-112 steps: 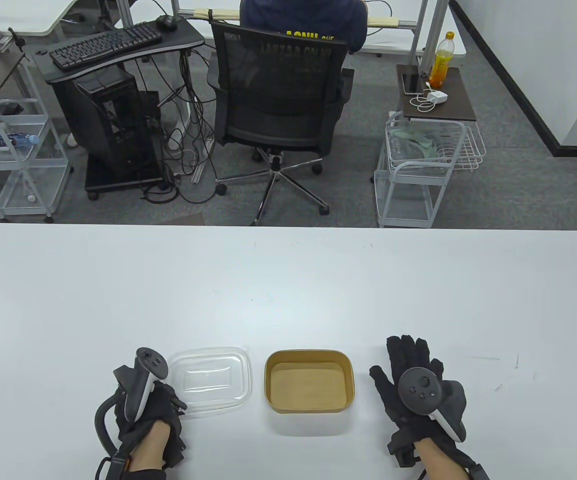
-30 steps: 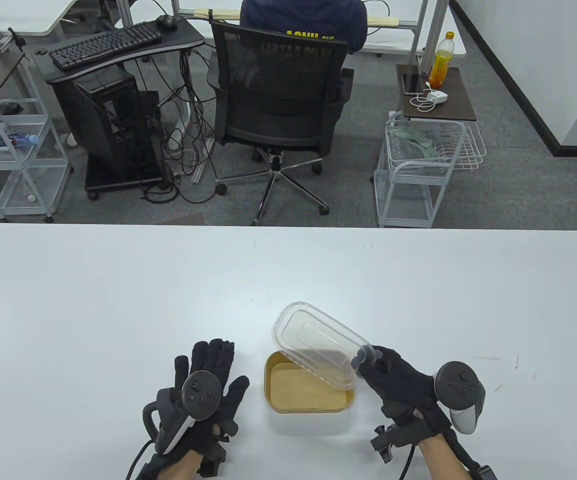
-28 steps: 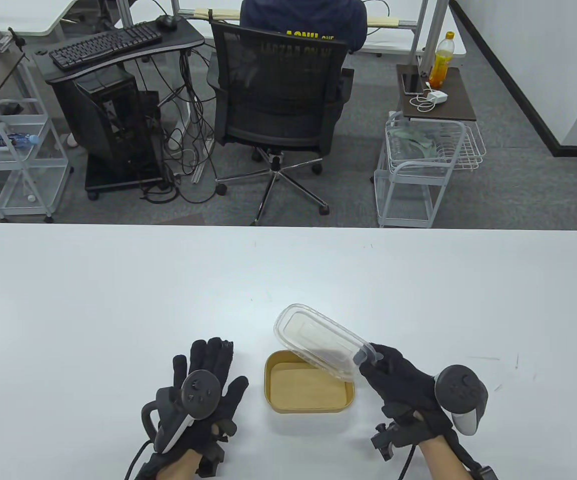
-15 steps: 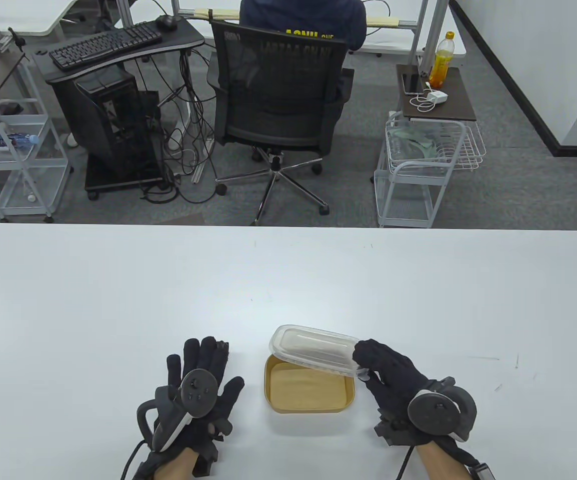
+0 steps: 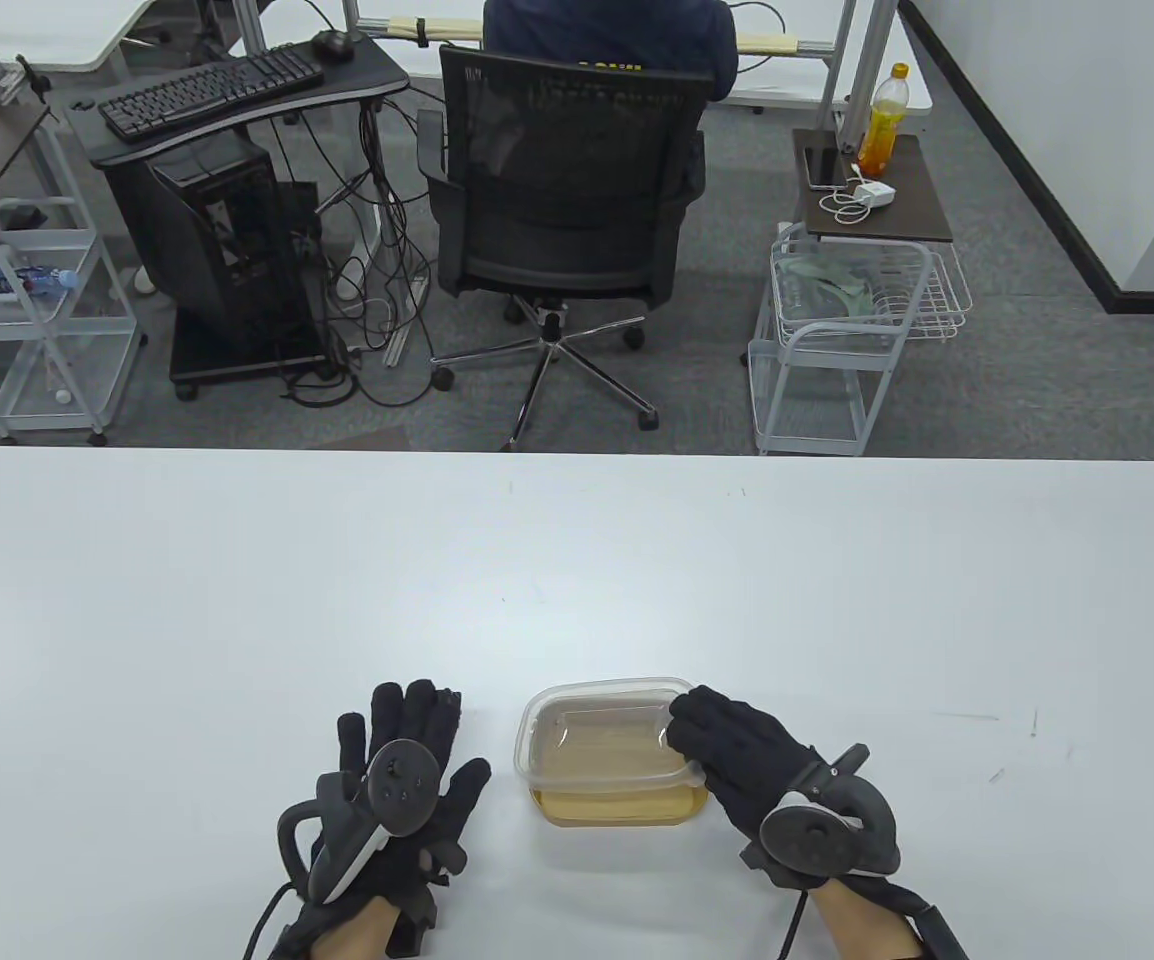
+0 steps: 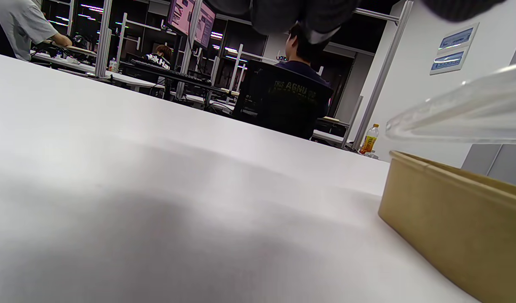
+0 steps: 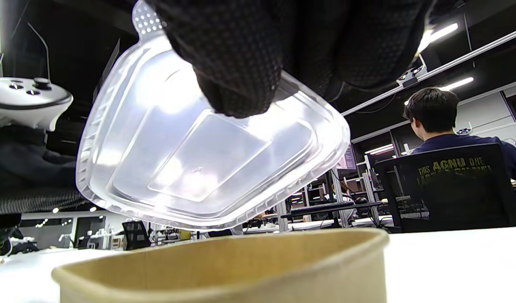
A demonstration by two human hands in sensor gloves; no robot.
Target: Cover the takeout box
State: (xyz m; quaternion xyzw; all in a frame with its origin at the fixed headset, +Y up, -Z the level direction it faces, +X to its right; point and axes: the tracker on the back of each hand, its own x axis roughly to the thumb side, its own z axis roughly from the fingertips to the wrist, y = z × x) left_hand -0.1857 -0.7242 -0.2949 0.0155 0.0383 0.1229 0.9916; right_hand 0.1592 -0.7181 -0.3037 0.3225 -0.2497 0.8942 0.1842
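Note:
A brown paper takeout box (image 5: 617, 806) stands open on the white table (image 5: 577, 580) near the front edge. My right hand (image 5: 737, 745) grips the right end of a clear plastic lid (image 5: 597, 740) and holds it nearly level just above the box. In the right wrist view the lid (image 7: 207, 155) hangs above the box rim (image 7: 224, 252), held by my fingers (image 7: 241, 75). My left hand (image 5: 402, 760) lies flat and empty on the table left of the box. The left wrist view shows the box wall (image 6: 455, 219) and the lid edge (image 6: 460, 113) above it.
Beyond the table's far edge are an office chair (image 5: 562, 200) with a seated person, a computer desk (image 5: 227, 100) and wire carts (image 5: 842, 320).
My right hand has lowered the lid from a steep tilt to nearly level over the box. My left hand has stayed flat on the table. The far chair shifted slightly.

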